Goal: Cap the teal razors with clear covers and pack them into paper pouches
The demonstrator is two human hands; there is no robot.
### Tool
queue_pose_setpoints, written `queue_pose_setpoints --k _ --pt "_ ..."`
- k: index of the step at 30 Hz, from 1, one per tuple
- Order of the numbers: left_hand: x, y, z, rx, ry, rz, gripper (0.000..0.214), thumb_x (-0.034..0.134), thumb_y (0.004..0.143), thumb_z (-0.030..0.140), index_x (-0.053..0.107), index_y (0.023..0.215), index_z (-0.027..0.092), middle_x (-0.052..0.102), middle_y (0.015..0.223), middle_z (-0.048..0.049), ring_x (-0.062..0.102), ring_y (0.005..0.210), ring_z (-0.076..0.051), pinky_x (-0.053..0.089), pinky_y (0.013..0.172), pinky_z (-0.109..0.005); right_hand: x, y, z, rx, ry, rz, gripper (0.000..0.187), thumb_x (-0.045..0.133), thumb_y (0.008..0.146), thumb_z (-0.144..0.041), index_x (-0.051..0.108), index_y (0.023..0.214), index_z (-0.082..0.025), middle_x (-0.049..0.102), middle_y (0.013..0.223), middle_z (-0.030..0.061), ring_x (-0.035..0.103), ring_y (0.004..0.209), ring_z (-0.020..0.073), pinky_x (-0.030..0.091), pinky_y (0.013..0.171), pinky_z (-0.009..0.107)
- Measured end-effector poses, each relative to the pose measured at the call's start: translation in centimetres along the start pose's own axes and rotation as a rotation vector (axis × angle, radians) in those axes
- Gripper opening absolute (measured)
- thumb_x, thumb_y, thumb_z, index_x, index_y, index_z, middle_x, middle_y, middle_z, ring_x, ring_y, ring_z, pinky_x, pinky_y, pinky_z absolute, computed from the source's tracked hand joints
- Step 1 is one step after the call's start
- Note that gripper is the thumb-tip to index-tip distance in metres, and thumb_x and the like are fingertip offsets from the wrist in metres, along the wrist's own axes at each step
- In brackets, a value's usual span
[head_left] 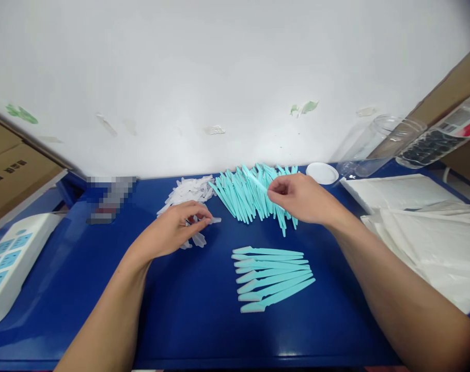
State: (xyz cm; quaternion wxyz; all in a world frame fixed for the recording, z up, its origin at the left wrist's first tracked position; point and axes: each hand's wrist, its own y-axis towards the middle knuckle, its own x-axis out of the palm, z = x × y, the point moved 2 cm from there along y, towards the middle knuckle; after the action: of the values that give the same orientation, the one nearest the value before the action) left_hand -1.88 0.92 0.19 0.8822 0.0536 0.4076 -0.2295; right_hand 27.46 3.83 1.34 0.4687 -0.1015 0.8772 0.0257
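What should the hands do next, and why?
Probably bring the small translucent plastic cap in the left hand towards the slim turquoise plastic razor in the right hand. The two pieces are apart, one in each hand, and the neat row of turquoise plastic razors in front seems to have pale, see-through covers on the blade ends.

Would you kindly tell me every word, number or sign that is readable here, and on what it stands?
No text can be read here.
Cardboard box: dark characters, too blurred to read.
Label on the filled jar: print too small and blurred to read.
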Motion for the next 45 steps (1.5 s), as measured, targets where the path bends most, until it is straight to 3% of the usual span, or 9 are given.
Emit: queue_pose_setpoints --k 3,5,9,17,24,31,37,45 --pt "-0.2 -0.1 0.4 -0.103 -0.236 0.094 0.034 0.060 0.097 0.051 0.072 0.108 0.020 0.074 0.095 -0.0057 0.069 0.081 -0.017 0.053 0.066 -0.024 -0.2 -1.9 0.8 -0.051 0.348 -0.337 0.019 0.055 0.093 -0.038 0.061 0.090 -0.020 0.068 0.078 0.0010 0.059 0.068 0.0144 0.043 0.063 0.027" --pt "-0.2 0.0 0.3 -0.153 -0.336 0.159 0.036 0.066 0.093 0.051 0.074 0.105 0.018 0.074 0.086 -0.0047 0.066 0.073 -0.015 0.053 0.065 -0.024 -0.1 -2.6 1.4 -0.069 0.431 -0.431 0.024 0.055 0.095 -0.044 0.060 0.095 -0.020 0.060 0.075 -0.0014 0.052 0.066 0.0129 0.040 0.062 0.027" --pt "0.3 0.3 -0.2 -0.201 -0.474 0.191 0.037 0.074 0.088 0.050 0.076 0.104 0.017 0.074 0.080 -0.0043 0.065 0.068 -0.014 0.054 0.063 -0.023 0.2 -2.7 2.4 -0.072 0.389 -0.406 0.032 0.054 0.096 -0.052 0.061 0.098 -0.021 0.046 0.074 -0.0047 0.037 0.063 0.0113 0.033 0.063 0.028" --pt "0.8 0.3 0.3 -0.176 -0.464 0.087 0.040 0.074 0.088 0.047 0.074 0.119 0.021 0.078 0.096 -0.0053 0.072 0.087 -0.019 0.060 0.081 -0.031 0.6 -2.5 2.9 -0.048 0.392 -0.384 0.035 0.051 0.097 -0.055 0.061 0.099 -0.022 0.042 0.070 -0.0054 0.033 0.061 0.0114 0.030 0.061 0.028" --pt "1.1 0.6 1.0 -0.186 -0.285 0.023 0.039 0.059 0.097 0.052 0.074 0.087 0.018 0.071 0.078 -0.0020 0.065 0.071 -0.014 0.052 0.065 -0.024 0.6 -2.5 3.1 -0.038 0.404 -0.374 0.033 0.051 0.098 -0.054 0.060 0.099 -0.022 0.042 0.070 -0.0059 0.033 0.060 0.0112 0.029 0.059 0.028" --pt "1.7 0.7 1.3 -0.177 -0.306 -0.051 0.038 0.058 0.098 0.052 0.074 0.095 0.018 0.071 0.081 -0.0017 0.065 0.072 -0.013 0.051 0.066 -0.023 0.8 -2.4 3.1 -0.064 0.399 -0.392 0.033 0.051 0.097 -0.054 0.060 0.097 -0.022 0.041 0.070 -0.0063 0.032 0.060 0.0110 0.029 0.058 0.028" --pt "1.3 0.5 0.8 -0.188 -0.293 -0.034 0.040 0.057 0.098 0.054 0.073 0.091 0.018 0.070 0.079 -0.0015 0.065 0.073 -0.014 0.050 0.067 -0.024 0.6 -2.5 3.0 -0.075 0.409 -0.389 0.028 0.054 0.097 -0.049 0.060 0.096 -0.022 0.041 0.071 -0.0059 0.032 0.061 0.0109 0.029 0.058 0.028" --pt "2.8 0.9 1.2 -0.182 -0.355 -0.111 0.039 0.058 0.097 0.054 0.074 0.096 0.018 0.072 0.083 -0.0022 0.065 0.073 -0.013 0.050 0.064 -0.022 0.8 -2.4 3.2 -0.099 0.418 -0.409 0.023 0.056 0.096 -0.045 0.059 0.095 -0.022 0.040 0.072 -0.0057 0.032 0.062 0.0113 0.029 0.059 0.028"
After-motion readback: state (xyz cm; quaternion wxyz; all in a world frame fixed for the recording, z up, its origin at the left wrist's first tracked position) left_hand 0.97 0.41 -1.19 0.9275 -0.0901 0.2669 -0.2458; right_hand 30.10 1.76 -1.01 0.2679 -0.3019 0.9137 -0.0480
